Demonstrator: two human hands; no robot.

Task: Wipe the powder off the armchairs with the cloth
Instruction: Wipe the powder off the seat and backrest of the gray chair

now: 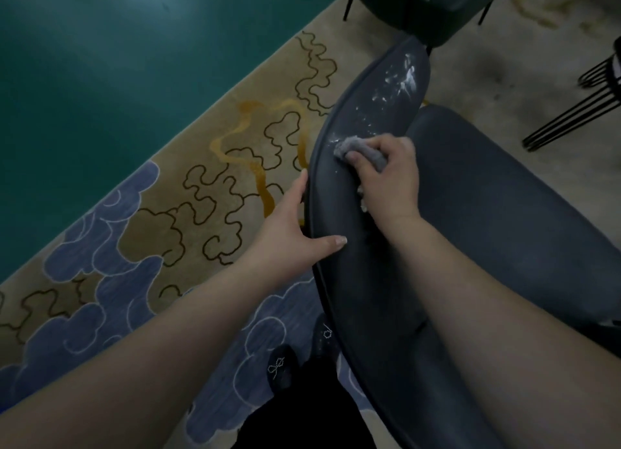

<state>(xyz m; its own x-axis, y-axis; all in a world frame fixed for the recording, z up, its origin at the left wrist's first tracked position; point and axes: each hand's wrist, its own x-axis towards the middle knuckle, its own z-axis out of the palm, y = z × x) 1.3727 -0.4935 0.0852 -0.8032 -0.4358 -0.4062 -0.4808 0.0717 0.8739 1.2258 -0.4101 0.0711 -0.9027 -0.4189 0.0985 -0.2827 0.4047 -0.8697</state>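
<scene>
My right hand (pixel 389 176) grips the grey cloth (pixel 364 153), bunched, against the dark armchair (pixel 369 280) backrest, just below the white powder (pixel 401 82) (streaky, near the far end). My left hand (pixel 295 227) clasps the backrest's edge.

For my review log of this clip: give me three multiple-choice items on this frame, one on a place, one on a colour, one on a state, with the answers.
1. Where does most of the remaining powder lie on the armchair?
A. far end of the backrest, beyond the cloth
B. seat
C. under the left hand

2. What colour is the cloth?
A. red
B. grey
C. green

3. What is the left hand doing?
A. hanging idle
B. wiping
C. holding the backrest edge

Answers: 1 A, white smears show past the cloth; 2 B, it is grey in the right hand; 3 C, thumb on top, fingers behind the rim.
</scene>
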